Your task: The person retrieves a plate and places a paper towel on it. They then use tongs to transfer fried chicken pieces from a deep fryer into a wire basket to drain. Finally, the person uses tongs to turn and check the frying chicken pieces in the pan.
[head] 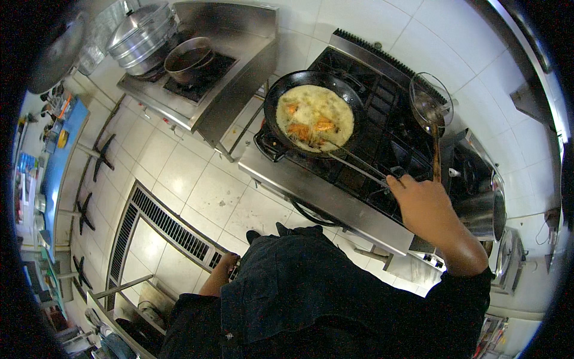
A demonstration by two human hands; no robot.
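Observation:
My right hand (421,202) grips long metal tongs (358,169) that reach across the front of a gas range. Their tips dip into the near side of a black wok (270,105), among browned pieces of food (299,131). Pale, bubbling oil (314,96) surrounds the pieces in the wok. Down by my left side, near the dark apron (287,278), is my left hand (231,260). Its fingers are partly hidden, and whether it holds something cannot be made out.
Black grates (381,107) run right of the wok. A wooden-handled utensil (436,152) and a tall metal pot (482,215) stand there. Left, a steel stove (157,98) bears a pan (188,60) and a lidded steamer (141,40). A floor drain grate (170,224) lies behind.

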